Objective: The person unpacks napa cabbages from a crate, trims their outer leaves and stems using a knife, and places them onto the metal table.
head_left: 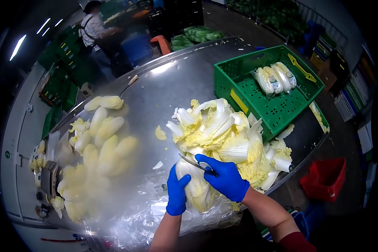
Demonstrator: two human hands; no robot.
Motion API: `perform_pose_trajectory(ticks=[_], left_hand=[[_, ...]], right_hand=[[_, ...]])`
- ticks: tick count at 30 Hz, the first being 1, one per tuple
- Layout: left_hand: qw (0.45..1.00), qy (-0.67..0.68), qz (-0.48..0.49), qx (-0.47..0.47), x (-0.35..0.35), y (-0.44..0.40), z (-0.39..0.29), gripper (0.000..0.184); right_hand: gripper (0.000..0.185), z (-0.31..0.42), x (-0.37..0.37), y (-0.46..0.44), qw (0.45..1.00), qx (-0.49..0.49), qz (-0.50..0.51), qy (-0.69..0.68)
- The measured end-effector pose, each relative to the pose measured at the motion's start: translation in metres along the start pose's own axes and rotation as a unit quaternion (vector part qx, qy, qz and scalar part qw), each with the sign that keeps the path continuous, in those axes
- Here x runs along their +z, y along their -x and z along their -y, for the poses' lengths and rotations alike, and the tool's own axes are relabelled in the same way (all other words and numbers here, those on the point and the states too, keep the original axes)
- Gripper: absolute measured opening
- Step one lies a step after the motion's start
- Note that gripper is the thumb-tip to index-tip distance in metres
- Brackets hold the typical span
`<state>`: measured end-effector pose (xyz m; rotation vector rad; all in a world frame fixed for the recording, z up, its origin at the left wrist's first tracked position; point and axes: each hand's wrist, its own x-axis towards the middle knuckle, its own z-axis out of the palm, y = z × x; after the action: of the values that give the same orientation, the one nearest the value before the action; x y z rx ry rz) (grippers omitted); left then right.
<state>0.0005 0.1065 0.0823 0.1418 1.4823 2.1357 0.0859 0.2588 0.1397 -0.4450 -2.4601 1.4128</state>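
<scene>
Wearing a blue glove, my left hand (pixel 177 191) grips the side of a napa cabbage (pixel 195 189) near the front of the metal table. My right hand (pixel 225 177), also gloved in blue, is closed on a knife (pixel 190 161). Its short blade lies across the cabbage's far end; whether it has cut in cannot be made out. Just beyond both hands is a heap of loose cabbage leaves (pixel 222 134), white and yellow. Clear plastic wrap (pixel 134 220) lies crumpled beside and under the left wrist.
Several trimmed cabbages (pixel 107 128) lie at the left, partly blurred by haze. A green crate (pixel 264 107) with wrapped cabbages (pixel 275 79) stands at the right. Another knife (pixel 129 84) rests farther back. A red bin (pixel 325 180) is on the floor. A person (pixel 94 35) stands beyond the table.
</scene>
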Motion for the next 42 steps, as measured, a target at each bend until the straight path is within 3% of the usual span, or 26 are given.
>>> perform_pose_trajectory(ticks=[2,3,6,9,10,12,15,16,18,19,20,22,25,28,29,33,37,42], left_hand=[[0.997,-0.025,-0.064,0.043,-0.004,-0.008,0.001,0.052],[0.995,0.028,-0.083,0.038,-0.016,-0.015,0.004,0.046],[0.966,0.224,-0.130,0.014,-0.070,-0.039,0.015,0.045],[0.971,0.164,-0.152,0.089,-0.106,-0.043,0.012,0.062],[0.964,0.208,-0.148,0.071,-0.092,-0.034,-0.007,0.063],[0.970,0.197,-0.130,0.057,-0.088,-0.027,-0.006,0.068],[0.957,0.286,0.019,-0.051,-0.053,-0.010,-0.015,0.076],[0.948,0.303,0.047,-0.085,-0.037,-0.002,-0.014,0.086],[0.909,0.341,0.174,-0.164,-0.025,0.003,0.004,0.094],[0.928,0.277,0.152,-0.198,-0.024,0.007,0.015,0.095],[0.941,0.212,0.127,-0.232,-0.023,0.011,0.024,0.097],[0.946,0.187,0.145,-0.223,-0.012,0.014,0.017,0.091],[0.976,0.071,0.171,-0.117,0.005,0.010,0.001,0.087],[0.976,-0.078,0.191,-0.064,-0.003,0.008,0.007,0.086],[0.978,-0.111,0.161,-0.077,-0.001,0.011,0.005,0.084],[0.976,-0.121,0.167,-0.070,-0.002,0.013,0.002,0.080],[0.978,-0.072,0.152,-0.121,-0.004,0.014,-0.002,0.076],[0.980,-0.071,0.154,-0.103,-0.006,0.012,-0.002,0.074]], right_hand=[[0.046,0.008,-0.008,0.004,1.000,0.006,0.012,-0.005],[0.045,0.009,-0.012,0.006,1.000,0.010,0.017,-0.007],[0.045,-0.012,-0.015,0.012,0.983,-0.092,-0.109,-0.118],[0.028,-0.018,-0.040,-0.003,0.922,-0.061,-0.253,-0.287],[0.037,-0.018,-0.055,-0.008,0.934,0.014,-0.272,-0.232],[0.053,0.005,-0.062,-0.032,0.903,-0.060,-0.358,-0.229],[0.069,0.004,-0.048,-0.029,0.957,-0.045,-0.276,-0.084],[0.071,-0.002,-0.036,-0.023,0.983,0.016,-0.149,-0.101],[0.077,-0.002,-0.012,-0.015,0.980,0.074,0.035,-0.179],[0.075,0.001,-0.005,-0.011,0.959,0.096,0.095,-0.249],[0.073,0.006,-0.012,-0.013,0.948,0.151,0.200,-0.196],[0.070,0.002,-0.015,-0.013,0.928,0.190,0.221,-0.230],[0.064,-0.013,-0.014,-0.007,0.974,0.090,0.151,-0.145],[0.060,-0.021,-0.004,0.000,0.983,0.066,0.086,-0.149],[0.060,-0.020,-0.004,0.001,0.981,0.090,0.123,-0.118],[0.060,-0.015,-0.009,0.004,0.987,0.030,0.151,-0.051],[0.057,-0.018,-0.012,0.004,0.987,-0.001,0.160,-0.033],[0.054,-0.005,-0.013,0.002,0.986,0.021,0.165,-0.010]])
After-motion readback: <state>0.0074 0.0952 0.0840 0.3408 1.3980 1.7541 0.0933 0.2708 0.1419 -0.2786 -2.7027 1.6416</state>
